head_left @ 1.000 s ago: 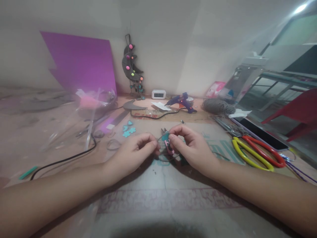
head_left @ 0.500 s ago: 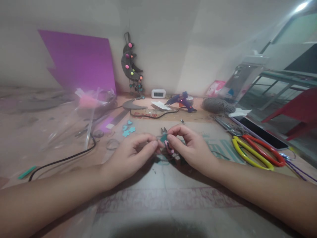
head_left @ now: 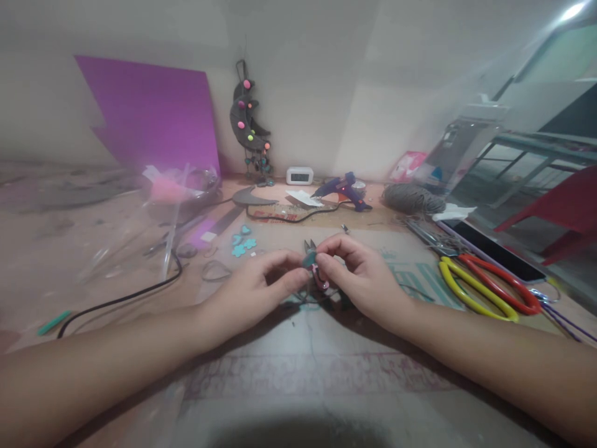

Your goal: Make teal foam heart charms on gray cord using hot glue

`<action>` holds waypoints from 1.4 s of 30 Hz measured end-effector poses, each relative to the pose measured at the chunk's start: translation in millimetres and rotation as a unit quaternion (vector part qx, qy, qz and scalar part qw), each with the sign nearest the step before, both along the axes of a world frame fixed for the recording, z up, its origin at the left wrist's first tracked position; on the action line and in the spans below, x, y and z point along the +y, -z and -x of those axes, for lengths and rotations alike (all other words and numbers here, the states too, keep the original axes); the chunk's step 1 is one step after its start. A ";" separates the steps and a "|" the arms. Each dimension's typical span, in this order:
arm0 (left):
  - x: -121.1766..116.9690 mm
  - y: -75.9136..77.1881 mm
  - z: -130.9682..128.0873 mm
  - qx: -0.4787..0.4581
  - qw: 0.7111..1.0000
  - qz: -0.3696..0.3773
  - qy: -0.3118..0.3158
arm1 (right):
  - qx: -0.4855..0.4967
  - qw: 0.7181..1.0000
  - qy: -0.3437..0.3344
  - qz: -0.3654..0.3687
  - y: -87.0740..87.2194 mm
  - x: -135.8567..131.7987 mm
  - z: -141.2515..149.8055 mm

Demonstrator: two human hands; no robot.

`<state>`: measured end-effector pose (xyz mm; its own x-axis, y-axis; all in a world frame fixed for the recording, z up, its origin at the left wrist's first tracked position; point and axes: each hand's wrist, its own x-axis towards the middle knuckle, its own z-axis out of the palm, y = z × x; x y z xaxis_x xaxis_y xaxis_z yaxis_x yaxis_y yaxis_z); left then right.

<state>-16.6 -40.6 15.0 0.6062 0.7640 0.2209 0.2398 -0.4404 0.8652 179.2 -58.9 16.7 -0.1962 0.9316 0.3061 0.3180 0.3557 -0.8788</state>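
My right hand (head_left: 362,274) pinches a small teal piece (head_left: 309,258) between thumb and fingertips. From the other side, my left hand (head_left: 268,283) has its thumb and fingers closed at the same piece's edge. The piece's exact shape is partly hidden by the fingers. Just beyond and beneath the hands lie small snips (head_left: 310,245) with pink handles, blades pointing away from me. To the left of them are several teal heart and flower shapes (head_left: 244,240), with a tiny white bit (head_left: 253,254) beside them.
A glue gun (head_left: 342,186) stands behind, its black cord running left. Scissors with red and yellow handles (head_left: 485,289), a phone (head_left: 494,249) and grey yarn (head_left: 413,198) lie at right. Clear plastic, a grey crescent (head_left: 254,197) and a purple sheet (head_left: 158,115) are left and back.
My left fingertips have moved right, onto the teal piece. The tiny white bit now shows near the flower shapes. My right hand keeps its pinch almost in place.
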 end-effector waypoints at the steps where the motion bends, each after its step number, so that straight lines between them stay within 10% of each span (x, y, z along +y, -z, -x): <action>1: -0.3 0.2 -0.3 -0.019 1.000 0.015 -0.013 | 0.005 1.000 0.000 0.008 -0.2 0.3 0.1; 15: 1.7 -1.4 2.2 -0.010 0.991 0.068 -0.119 | -0.087 0.996 0.020 -0.031 -26.3 21.9 -17.7; 23: 2.4 0.3 2.7 0.015 0.993 0.022 -0.111 | -0.430 0.895 -0.041 -0.109 -15.8 9.9 -13.1; 31: -0.4 -1.3 4.8 0.055 0.992 -0.036 -0.103 | -0.520 0.847 0.014 -0.108 -4.1 16.8 -24.1; 42: 6.5 -3.6 0.8 -0.016 0.987 0.075 -0.142 | -0.329 0.923 0.119 -0.161 -20.7 27.4 -42.5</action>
<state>-17.4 -34.1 18.6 0.3571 0.9278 0.1083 0.3064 -0.2259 0.9247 221.7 -31.4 37.3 -0.2397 0.8540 0.4618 0.8480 0.4158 -0.3287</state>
